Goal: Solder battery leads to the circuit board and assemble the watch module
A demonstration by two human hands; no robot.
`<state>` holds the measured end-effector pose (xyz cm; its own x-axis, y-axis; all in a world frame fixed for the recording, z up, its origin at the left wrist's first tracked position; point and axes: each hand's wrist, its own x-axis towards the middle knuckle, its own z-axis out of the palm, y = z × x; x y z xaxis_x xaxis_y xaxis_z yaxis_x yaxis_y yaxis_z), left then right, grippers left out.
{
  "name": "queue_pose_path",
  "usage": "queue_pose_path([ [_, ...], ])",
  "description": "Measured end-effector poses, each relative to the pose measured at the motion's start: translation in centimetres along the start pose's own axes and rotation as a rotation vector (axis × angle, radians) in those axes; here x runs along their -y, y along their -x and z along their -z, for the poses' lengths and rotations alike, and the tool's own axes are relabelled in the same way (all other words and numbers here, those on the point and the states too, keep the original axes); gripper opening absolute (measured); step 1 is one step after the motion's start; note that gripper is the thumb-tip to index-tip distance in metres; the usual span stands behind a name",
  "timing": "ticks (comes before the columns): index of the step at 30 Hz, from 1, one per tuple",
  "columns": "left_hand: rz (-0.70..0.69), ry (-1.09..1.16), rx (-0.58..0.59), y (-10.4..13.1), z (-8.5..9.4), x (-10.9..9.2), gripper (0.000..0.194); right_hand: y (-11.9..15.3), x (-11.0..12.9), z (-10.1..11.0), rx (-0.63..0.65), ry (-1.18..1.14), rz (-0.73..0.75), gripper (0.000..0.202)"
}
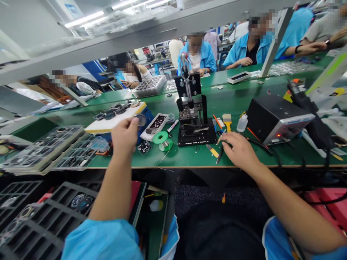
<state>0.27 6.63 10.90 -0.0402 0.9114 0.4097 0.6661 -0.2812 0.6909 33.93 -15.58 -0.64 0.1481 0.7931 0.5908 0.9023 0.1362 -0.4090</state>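
Note:
My left hand [124, 135] is closed on a round dark disc with a thin rim [141, 120], pinched between thumb and fingers above the bench. My right hand [240, 150] is low over the bench to the right of a black lever press [196, 133]. Its fingers are curled together at a slim silvery tool [221, 137] and the top of a dark, narrow tool [220, 155]. Which of these it grips I cannot make out. A yellow-handled blade [213, 151] lies beside them. Between my hands stands a green spool of thin wire [162, 141].
Round dark parts [110, 115] sit on a yellow-edged foam block [116, 124], left. Near the press are a white box of small parts [154, 126], a brush [227, 121] and a bottle [242, 122]. A black heat station [279, 117] stands right. Parts trays [40, 148] fill the left. People sit opposite.

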Motion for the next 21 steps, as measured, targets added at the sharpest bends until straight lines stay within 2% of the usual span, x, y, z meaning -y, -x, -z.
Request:
queue_pose_path([
  [1, 0.047, 0.148, 0.073, 1.9, -0.8, -0.4, 0.026, -1.3, 0.3, 0.0, 0.052, 0.021, -0.044, 0.028],
  [3, 0.391, 0.979, 0.399, 5.9, -2.9, -1.1, 0.021, -4.4, 0.9, -0.3, 0.223, 0.111, -0.183, 0.035],
  [5, 0.486, 1.112, 0.581, 9.4, -5.1, -1.6, 0.038, -7.4, 1.1, -1.2, 0.299, 0.133, -0.251, 0.035],
  [7, 0.557, 1.169, 0.695, 11.9, -7.0, -1.8, 0.042, -9.6, 1.0, -2.3, 0.364, 0.143, -0.309, 0.029],
  [11, 0.638, 1.275, 0.783, 13.4, -8.9, -1.5, 0.034, -11.0, -0.1, -4.2, 0.406, 0.132, -0.414, 0.028],
  [16, 0.684, 1.34, 0.803, 13.1, -9.1, -0.9, 0.025, -10.8, -0.8, -4.7, 0.389, 0.033, -0.493, 0.023],
  [21, 0.712, 1.364, 0.796, 13.2, -9.1, -0.8, 0.017, -11.1, -0.6, -4.2, 0.319, -0.09, -0.528, 0.022],
])
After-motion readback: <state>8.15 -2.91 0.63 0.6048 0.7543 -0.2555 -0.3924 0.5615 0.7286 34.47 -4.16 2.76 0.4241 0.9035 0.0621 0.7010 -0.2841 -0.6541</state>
